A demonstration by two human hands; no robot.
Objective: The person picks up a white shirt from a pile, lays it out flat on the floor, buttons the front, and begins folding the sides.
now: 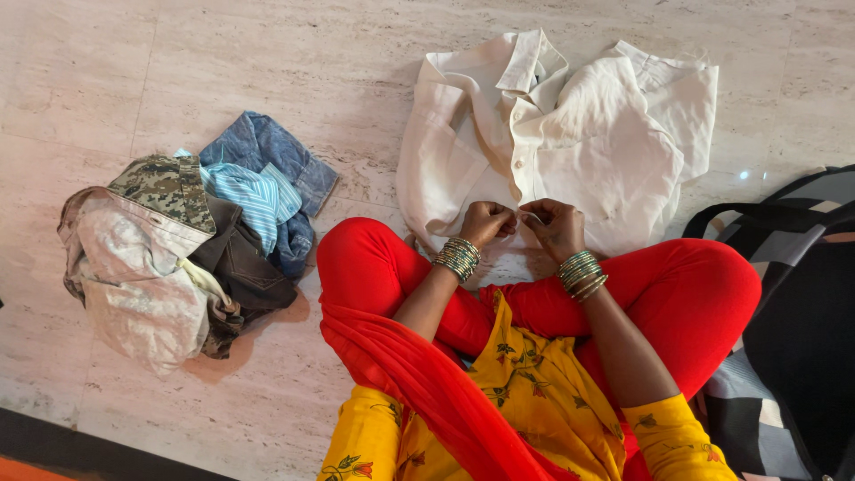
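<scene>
A cream collared shirt (570, 134) is lying spread on the pale marble floor (267, 53) directly ahead of the seated person, its collar pointing away from them and its front placket running down toward their knees; both hands are meeting at the lower end of that placket; the left hand (485, 223) is pinching the left edge of the fabric between curled fingers, and the right hand (554, 224) is pinching the facing edge just beside it, so both grips are clenched on the shirt, knuckles nearly touching; a stack of green and gold bangles (459, 258) is sitting on the left wrist, and a matching stack is sitting on the right one.

The person is sitting cross-legged, red trousers (695, 294) bending out to either side just below the shirt's hem, a yellow flowered top (534, 374) covering the lap, and a red scarf (419, 374) trailing across it.

Well apart to the left, a heap of clothes (178, 249) is resting on the floor; a blue denim piece (267, 151), a blue striped piece, a camouflage piece, a dark brown one and a pale grey-white one are lying tangled together in it.

At the right edge, a dark bag (793, 330) with grey panels and black straps is lying just beside the person's right knee.
</scene>
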